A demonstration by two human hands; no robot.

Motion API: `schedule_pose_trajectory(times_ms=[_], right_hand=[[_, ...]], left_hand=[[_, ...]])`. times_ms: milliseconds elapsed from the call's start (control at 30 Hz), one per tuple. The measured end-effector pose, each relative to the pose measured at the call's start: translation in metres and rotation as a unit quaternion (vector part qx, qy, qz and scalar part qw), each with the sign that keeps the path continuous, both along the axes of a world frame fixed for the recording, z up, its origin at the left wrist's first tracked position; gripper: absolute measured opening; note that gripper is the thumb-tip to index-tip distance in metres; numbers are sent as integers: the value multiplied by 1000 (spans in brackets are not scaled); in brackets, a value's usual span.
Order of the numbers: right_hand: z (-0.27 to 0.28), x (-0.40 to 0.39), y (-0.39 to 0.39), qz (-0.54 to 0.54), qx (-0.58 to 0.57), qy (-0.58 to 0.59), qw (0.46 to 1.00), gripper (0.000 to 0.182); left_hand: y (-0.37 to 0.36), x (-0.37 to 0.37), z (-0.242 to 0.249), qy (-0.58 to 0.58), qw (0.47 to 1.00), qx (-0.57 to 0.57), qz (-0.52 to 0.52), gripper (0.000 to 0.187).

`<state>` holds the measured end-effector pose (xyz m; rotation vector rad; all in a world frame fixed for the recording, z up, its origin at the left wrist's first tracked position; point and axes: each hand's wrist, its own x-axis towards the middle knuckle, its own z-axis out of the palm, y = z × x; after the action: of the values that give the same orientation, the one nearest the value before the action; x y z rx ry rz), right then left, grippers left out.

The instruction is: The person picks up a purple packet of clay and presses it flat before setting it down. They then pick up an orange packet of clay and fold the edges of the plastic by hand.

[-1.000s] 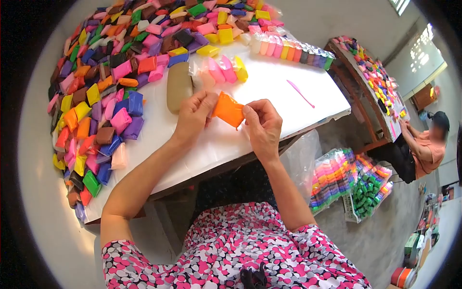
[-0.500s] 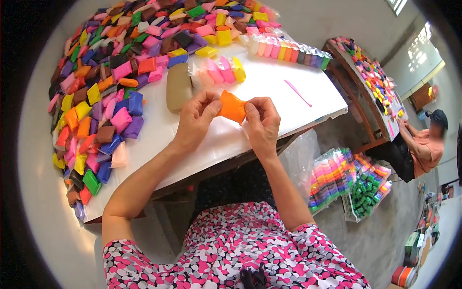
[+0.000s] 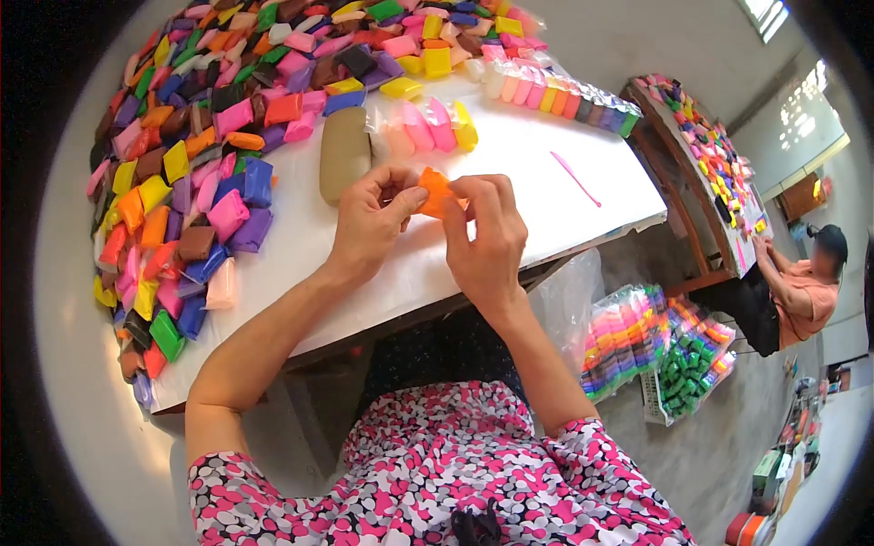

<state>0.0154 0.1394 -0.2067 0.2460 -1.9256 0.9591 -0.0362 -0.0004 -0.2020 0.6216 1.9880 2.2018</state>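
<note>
An orange packet of what looks like modelling clay (image 3: 433, 192) is held up over the near part of the white table, between my two hands. My left hand (image 3: 371, 223) pinches its left edge with thumb and fingertips. On the opposite side, my right hand (image 3: 490, 232) has its thumb and fingers closed over the packet and hides part of it. Just behind my left hand lies a smooth olive-tan rounded block (image 3: 345, 156). Beyond the packet is a clear plastic strip of peach, pink and yellow packets (image 3: 426, 127).
Many coloured packets (image 3: 196, 182) are heaped across the table's left and back. A long filled strip (image 3: 564, 94) and a thin pink stick (image 3: 575, 178) lie on the white tabletop (image 3: 519, 196). Bagged packets (image 3: 628, 341) stand on the floor. A person (image 3: 801, 287) sits at another table.
My right hand has turned and shifted its fingers over the orange packet, covering more of it. My left hand keeps its pinch. The view has tilted slightly.
</note>
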Motion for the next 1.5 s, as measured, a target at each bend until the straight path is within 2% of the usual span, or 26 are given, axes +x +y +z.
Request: schedule_pose_trajectory(times_ms=[100,300,500,700,1000,1100,1200,1400,1500], right_hand=[[3,-5,0,76,-45,-66,994,13],[5,-12,-4,101,-115,-95,984,7],[4,-11,-3,110,-148,-151,971,8],[5,-10,-4,91,-126,-136,979,7],[-4,-16,-5,37,-23,-90,995,5],[-5,-16,0,105,-150,-175,967,5],[3,-11,-3,109,-127,-156,973,5],[-2,-15,-5,47,-44,-113,992,7],[0,-15,0,56,-38,-126,990,11]], left_hand=[[-1,-3,-4,-24,999,25,-5,10],[-2,-5,-5,-50,998,48,9,12],[-1,0,-2,-42,998,34,14,12],[0,4,2,-35,999,24,14,12],[0,0,-4,-52,998,34,-11,12],[0,-1,-4,-79,996,47,-16,13],[0,-1,-5,-88,994,60,-26,13],[1,-2,-5,-78,995,50,-29,13],[-1,-3,-2,-85,995,35,-29,13]])
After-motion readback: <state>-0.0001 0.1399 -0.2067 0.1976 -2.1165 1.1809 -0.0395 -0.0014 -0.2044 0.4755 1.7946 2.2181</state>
